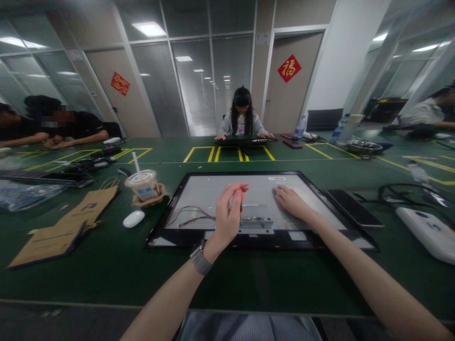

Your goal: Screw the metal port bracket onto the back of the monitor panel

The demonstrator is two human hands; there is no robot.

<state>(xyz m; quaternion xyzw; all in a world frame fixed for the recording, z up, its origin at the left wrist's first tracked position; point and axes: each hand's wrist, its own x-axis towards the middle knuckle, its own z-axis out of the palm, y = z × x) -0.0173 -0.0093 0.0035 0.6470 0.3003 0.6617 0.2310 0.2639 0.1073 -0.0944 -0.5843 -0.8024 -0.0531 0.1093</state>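
Note:
A flat display panel [227,182] with a grey metal back and a black frame lies face down on the table in front of me. My left hand [229,210] is closed around an orange-handled screwdriver [242,199], held upright over the metal bracket with a circuit board [256,221] near the panel's lower edge. Its tip is hidden. My right hand [293,201] rests flat on the right part of the panel back, fingers stretched out and holding nothing. Thin cables [194,214] run from the bracket toward the left.
On the left are a lidded drink cup [144,185] in a cardboard holder, a white case [134,219] and a brown paper bag [67,227]. A black phone [353,207] and a white device [426,232] lie on the right. Across the table, a person [242,116] handles another dark panel.

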